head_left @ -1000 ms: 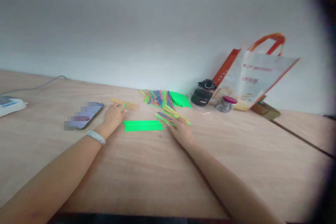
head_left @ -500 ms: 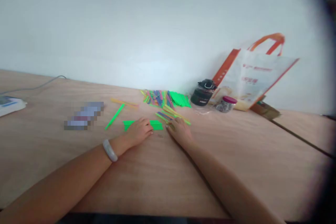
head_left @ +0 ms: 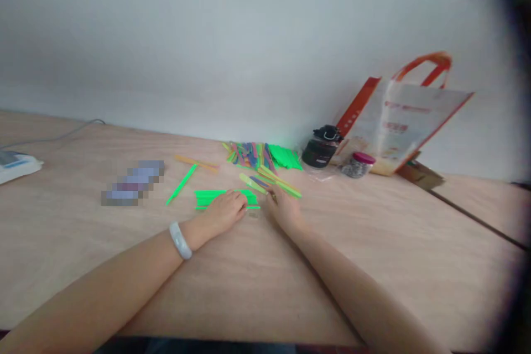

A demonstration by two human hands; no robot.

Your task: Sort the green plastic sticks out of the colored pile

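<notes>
Several bright green strips point(head_left: 205, 198) lie side by side on the table, with one strip slightly apart along the near edge. My left hand point(head_left: 227, 210) rests over them, fingers bent and close together; what is under the fingertips is hidden. To the right, my right hand point(head_left: 283, 207) has its fingertips at the near end of a small group of yellow and blue strips point(head_left: 263, 181). Its fingers are curled, and whether they grip a strip is too small to tell. A lone green strip point(head_left: 181, 183) lies slanted at the left, near an orange strip point(head_left: 194, 164).
A multicoloured strip pile point(head_left: 249, 155) and green strips point(head_left: 285, 156) lie near the wall. Right of them are a black bottle point(head_left: 319, 149), a red-lidded jar point(head_left: 359, 166) and a bag point(head_left: 406, 121). A blurred flat object point(head_left: 135, 182) lies left; a white device point(head_left: 19, 166) is farther left.
My left hand has shifted slightly right over the green strips, and a separate green strip now shows at their near edge. Beside my right hand, a yellow strip has changed position.
</notes>
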